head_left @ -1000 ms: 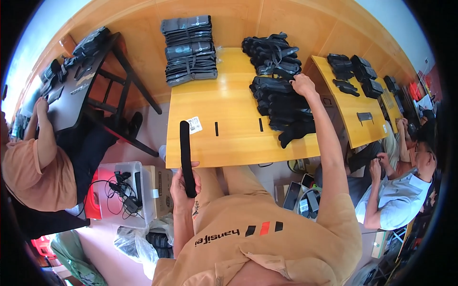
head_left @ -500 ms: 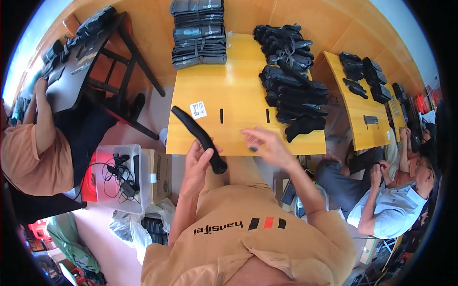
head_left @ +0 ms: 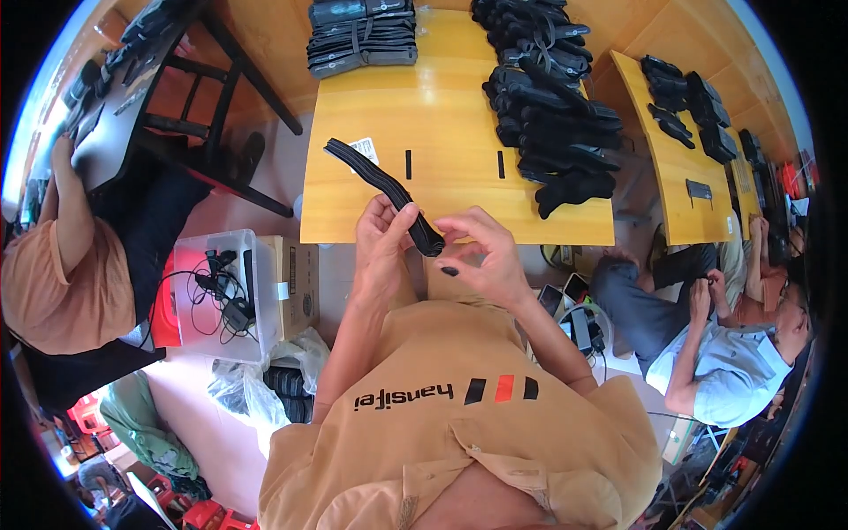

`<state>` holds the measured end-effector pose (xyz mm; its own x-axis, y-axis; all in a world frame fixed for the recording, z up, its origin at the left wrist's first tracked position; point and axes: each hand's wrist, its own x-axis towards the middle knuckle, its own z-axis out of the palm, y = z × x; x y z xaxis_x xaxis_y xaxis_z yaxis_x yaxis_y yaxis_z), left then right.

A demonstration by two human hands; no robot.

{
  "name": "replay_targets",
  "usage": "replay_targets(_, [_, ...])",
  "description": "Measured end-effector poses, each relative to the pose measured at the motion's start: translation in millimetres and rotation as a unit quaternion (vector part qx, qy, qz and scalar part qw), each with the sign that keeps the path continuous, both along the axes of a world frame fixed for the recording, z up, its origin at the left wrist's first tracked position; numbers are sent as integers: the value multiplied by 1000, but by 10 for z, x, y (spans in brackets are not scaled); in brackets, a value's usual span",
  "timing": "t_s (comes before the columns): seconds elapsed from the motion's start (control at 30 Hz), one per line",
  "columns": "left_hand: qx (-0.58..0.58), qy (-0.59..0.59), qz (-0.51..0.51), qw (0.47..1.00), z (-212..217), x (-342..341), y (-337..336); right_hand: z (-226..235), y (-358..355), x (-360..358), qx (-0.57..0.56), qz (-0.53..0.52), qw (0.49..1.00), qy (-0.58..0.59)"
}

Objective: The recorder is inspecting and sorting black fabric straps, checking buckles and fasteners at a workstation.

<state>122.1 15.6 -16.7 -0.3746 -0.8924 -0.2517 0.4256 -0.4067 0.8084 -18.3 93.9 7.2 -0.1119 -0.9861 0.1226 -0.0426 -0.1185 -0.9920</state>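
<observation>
My left hand (head_left: 382,234) is closed around a long black bundle (head_left: 393,190) that looks like a folded sock with ribbed, layered edges. The bundle slants from upper left, over the table's near part, down toward my body. At its lower end is my right hand (head_left: 490,261), with curved fingers and the thumb apart. Its fingertips are at or close to the bundle's end; contact is hard to tell. A small dark patch or cover shows at the right thumb's tip. Beyond the bundle, a white label (head_left: 364,152) lies on the yellow table (head_left: 424,97), partly covered.
Black socks (head_left: 556,132) lie piled along the table's right side. A banded stack of dark packs (head_left: 362,40) stands at the back left. Two black strips mark the tabletop. A clear bin (head_left: 221,305) with cables sits at left. People sit on both sides.
My right hand has come in from the table's right to the bundle's lower end. The left hand has turned the bundle so its ribbed edges show. The view has shifted toward my body.
</observation>
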Motion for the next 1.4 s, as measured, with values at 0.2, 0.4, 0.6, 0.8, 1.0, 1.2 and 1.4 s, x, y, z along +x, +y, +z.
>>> replay_targets(0.2, [-10,-6,-9,1000,-30,-42,28,-72,0,86,-111,-84,969,204])
replay_targets(0.4, [-26,43,38,998,104,32,-37,-189,38,-84,44,-35,987,-149])
replay_targets(0.6, [-62,-30,13,998,68,103,-99,-212,38,-98,139,26,968,-209])
replay_targets(0.8, [-66,-44,9,997,73,106,-82,-285,6,-111,175,8,966,-190])
replay_targets(1.0, [-94,-88,-1,992,83,93,-50,-356,17,-131,183,22,962,-203])
replay_targets(1.2, [-96,-47,-6,994,160,462,-205,-273,60,-523,139,3,987,-81])
replay_targets(1.4, [37,-4,-176,984,124,811,-78,165,-25,-695,93,150,973,149])
